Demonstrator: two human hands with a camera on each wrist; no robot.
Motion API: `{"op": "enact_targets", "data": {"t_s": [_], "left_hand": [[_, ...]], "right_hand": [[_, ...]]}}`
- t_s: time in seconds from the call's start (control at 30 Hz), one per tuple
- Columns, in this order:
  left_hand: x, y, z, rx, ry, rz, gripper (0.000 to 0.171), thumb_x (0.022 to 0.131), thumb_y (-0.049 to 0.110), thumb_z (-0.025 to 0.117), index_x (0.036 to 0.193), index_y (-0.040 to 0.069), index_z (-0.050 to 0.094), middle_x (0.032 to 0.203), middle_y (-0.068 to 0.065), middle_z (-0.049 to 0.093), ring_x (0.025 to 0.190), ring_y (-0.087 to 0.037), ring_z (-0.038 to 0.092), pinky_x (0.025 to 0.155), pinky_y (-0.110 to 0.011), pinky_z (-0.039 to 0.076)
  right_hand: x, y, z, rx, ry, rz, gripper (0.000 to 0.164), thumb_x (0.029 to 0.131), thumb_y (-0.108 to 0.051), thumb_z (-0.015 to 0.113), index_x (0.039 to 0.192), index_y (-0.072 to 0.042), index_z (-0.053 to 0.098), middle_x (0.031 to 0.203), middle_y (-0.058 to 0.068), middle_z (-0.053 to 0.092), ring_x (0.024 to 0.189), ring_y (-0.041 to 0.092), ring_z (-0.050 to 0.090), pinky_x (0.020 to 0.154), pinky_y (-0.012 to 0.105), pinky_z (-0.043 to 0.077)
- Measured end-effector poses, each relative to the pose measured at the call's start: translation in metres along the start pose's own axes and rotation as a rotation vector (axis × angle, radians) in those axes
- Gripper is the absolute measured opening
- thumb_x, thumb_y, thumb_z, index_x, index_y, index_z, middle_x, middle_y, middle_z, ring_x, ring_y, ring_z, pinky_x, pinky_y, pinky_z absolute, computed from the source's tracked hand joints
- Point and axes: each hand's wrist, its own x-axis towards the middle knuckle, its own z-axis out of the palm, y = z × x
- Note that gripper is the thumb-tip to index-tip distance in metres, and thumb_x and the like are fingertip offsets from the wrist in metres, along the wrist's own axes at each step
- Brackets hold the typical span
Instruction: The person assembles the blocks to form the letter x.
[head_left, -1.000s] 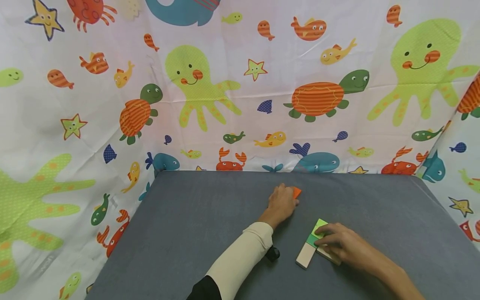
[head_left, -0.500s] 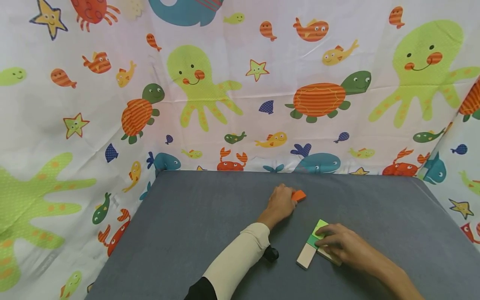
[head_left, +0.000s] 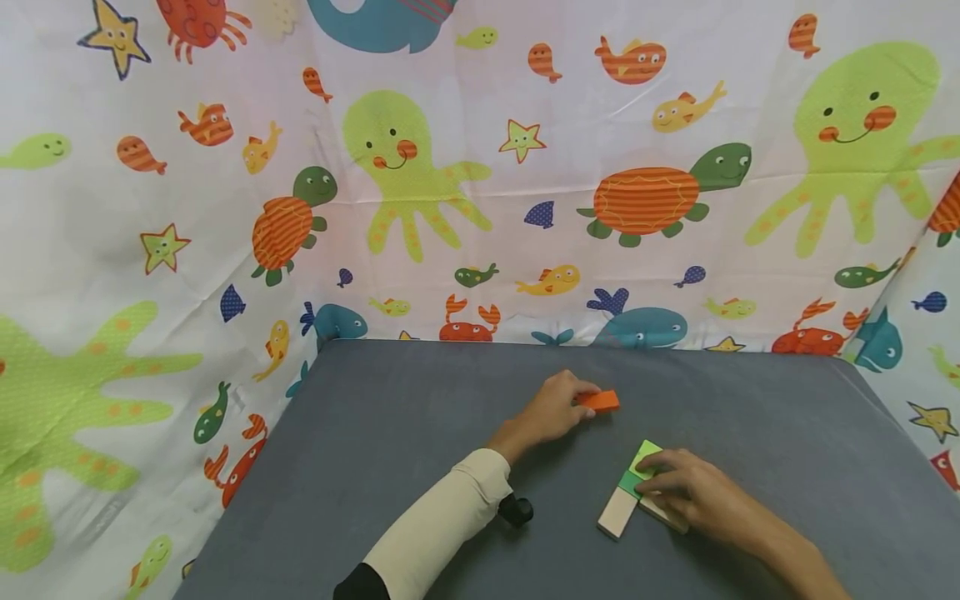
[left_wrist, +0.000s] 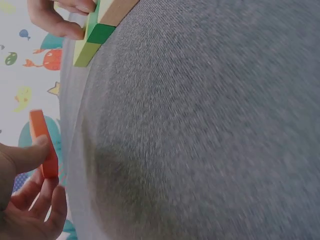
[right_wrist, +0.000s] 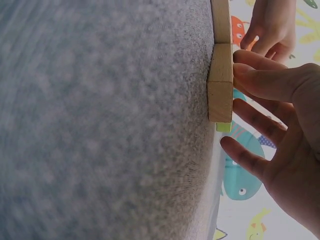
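Between thumb and fingers, my left hand [head_left: 549,410] pinches an orange rectangular block [head_left: 602,401]; the left wrist view shows this orange block [left_wrist: 39,124] above the table, with the thumb across its face. My right hand [head_left: 701,493] rests its fingertips on a small group of blocks, its fingers loosely extended. In that group, a lime block [head_left: 644,452] adjoins a green block [head_left: 628,483], and a plain wooden block [head_left: 617,513] continues the line. A second wooden block [head_left: 665,515] angles off to the right, partly hidden under the right hand.
A dark grey cloth covers the table [head_left: 420,417]. Behind it and along both sides hangs a white curtain [head_left: 465,217] printed with sea animals. A small black device [head_left: 516,510] is strapped at the left wrist, below the cream sleeve [head_left: 442,521].
The orange block came into fuller view and moved slightly right and nearer, while the left forearm swung left. My right hand and the block group stayed in place; the whole view shifted a little.
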Motion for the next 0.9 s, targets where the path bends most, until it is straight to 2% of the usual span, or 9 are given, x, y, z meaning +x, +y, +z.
{"op": "enact_targets", "data": {"t_s": [0.33, 0.5, 0.67, 0.9], "left_hand": [[-0.029, 0.004, -0.012, -0.041, -0.096, 0.030, 0.040, 0.104, 0.022, 0.070, 0.144, 0.021, 0.069, 0.128, 0.001, 0.062, 0.115, -0.013, 0.060, 0.100, -0.023, 0.049], [-0.040, 0.008, -0.015, -0.069, -0.105, 0.054, 0.040, 0.104, 0.020, 0.070, 0.144, 0.023, 0.068, 0.130, 0.002, 0.061, 0.120, -0.015, 0.059, 0.102, -0.023, 0.048], [-0.047, 0.010, -0.018, -0.066, -0.099, 0.078, 0.040, 0.104, 0.020, 0.070, 0.143, 0.026, 0.069, 0.132, 0.003, 0.061, 0.120, -0.011, 0.056, 0.104, -0.025, 0.047], [-0.054, 0.006, -0.023, -0.059, -0.112, 0.101, 0.039, 0.103, 0.017, 0.071, 0.142, 0.022, 0.070, 0.131, 0.001, 0.062, 0.120, -0.013, 0.056, 0.105, -0.025, 0.046]], "right_hand": [[0.000, -0.001, 0.000, -0.015, -0.004, 0.015, 0.028, 0.090, -0.009, 0.082, 0.108, -0.031, 0.085, 0.124, -0.005, 0.070, 0.112, 0.022, 0.065, 0.088, 0.042, 0.057], [0.001, -0.002, -0.001, -0.026, -0.010, 0.045, 0.030, 0.091, -0.009, 0.082, 0.109, -0.033, 0.084, 0.124, -0.006, 0.069, 0.113, 0.022, 0.064, 0.090, 0.044, 0.057], [0.001, -0.002, -0.001, -0.029, -0.008, 0.041, 0.031, 0.091, -0.008, 0.081, 0.108, -0.033, 0.084, 0.124, -0.006, 0.070, 0.112, 0.022, 0.065, 0.090, 0.044, 0.057], [0.001, -0.002, -0.001, -0.028, -0.012, 0.041, 0.030, 0.091, -0.010, 0.082, 0.109, -0.034, 0.084, 0.124, -0.006, 0.070, 0.112, 0.020, 0.064, 0.090, 0.042, 0.057]]}}
